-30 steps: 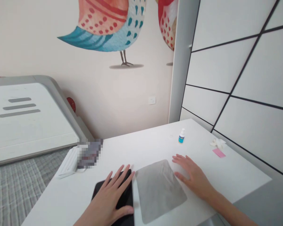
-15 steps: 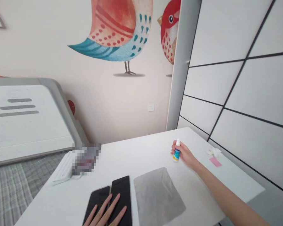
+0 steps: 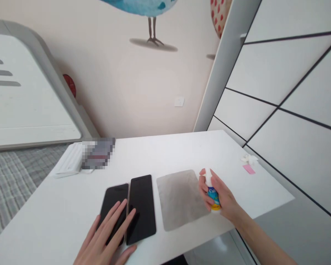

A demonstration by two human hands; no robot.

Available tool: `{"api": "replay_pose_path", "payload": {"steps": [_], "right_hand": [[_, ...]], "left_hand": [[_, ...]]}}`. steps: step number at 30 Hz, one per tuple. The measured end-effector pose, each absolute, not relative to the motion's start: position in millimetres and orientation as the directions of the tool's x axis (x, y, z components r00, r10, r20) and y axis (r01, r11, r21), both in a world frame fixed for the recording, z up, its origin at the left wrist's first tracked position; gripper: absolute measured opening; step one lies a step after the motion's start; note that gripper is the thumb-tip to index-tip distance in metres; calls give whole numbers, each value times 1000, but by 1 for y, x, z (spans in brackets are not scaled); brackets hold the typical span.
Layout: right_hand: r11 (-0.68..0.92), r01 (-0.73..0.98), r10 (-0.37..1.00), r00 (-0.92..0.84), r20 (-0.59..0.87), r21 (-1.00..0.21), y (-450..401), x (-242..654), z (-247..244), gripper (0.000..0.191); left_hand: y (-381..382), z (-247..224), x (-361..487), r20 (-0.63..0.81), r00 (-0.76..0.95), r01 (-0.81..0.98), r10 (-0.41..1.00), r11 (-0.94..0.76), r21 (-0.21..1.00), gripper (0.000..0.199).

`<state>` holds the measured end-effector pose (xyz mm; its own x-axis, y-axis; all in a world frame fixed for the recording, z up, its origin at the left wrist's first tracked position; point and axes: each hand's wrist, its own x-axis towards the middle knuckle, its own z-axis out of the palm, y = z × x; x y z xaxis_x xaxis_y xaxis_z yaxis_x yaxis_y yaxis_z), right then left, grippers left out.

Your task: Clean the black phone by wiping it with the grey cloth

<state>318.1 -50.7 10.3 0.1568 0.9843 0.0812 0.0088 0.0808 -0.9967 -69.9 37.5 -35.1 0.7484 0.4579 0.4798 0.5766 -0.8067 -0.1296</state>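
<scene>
While right hand (image 3: 226, 202) grips one spray bottle (image 3: 213, 195), open left hand (image 3: 102, 235) on two phones (image 3: 142, 209), beside one cloth (image 3: 176, 198).

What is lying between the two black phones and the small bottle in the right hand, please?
In the head view, a grey cloth lies on the white table, between the two black phones and the small bottle in the right hand.

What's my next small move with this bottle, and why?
Probably mist the grey rectangular cloth lightly: your right hand grips the small blue-labelled white-capped bottle right beside it, and your left hand rests on the two flat black phones, leaving the cloth free.
</scene>
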Motion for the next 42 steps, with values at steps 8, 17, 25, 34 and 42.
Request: {"api": "replay_pose_path", "payload": {"steps": [8,17,25,34,42], "right_hand": [[49,631,998,-11,55,-774,-49,347,16,41],[132,840,986,-165,-16,-526,-38,351,27,31],[188,880,980,-200,20,-435,-35,359,33,28],[184,874,983,-155,100,-451,-41,366,25,26],[100,790,855,243,458,-605,1,442,19,42]], "left_hand": [[27,-23,-63,471,672,617,571,-784,70,67],[23,-20,-62,466,661,602,588,-786,139,67],[21,-21,-63,446,648,623,617,-767,154,65],[22,-18,-62,472,648,620,598,-774,129,64],[35,-25,-62,377,774,578,509,-811,-92,69]]}}
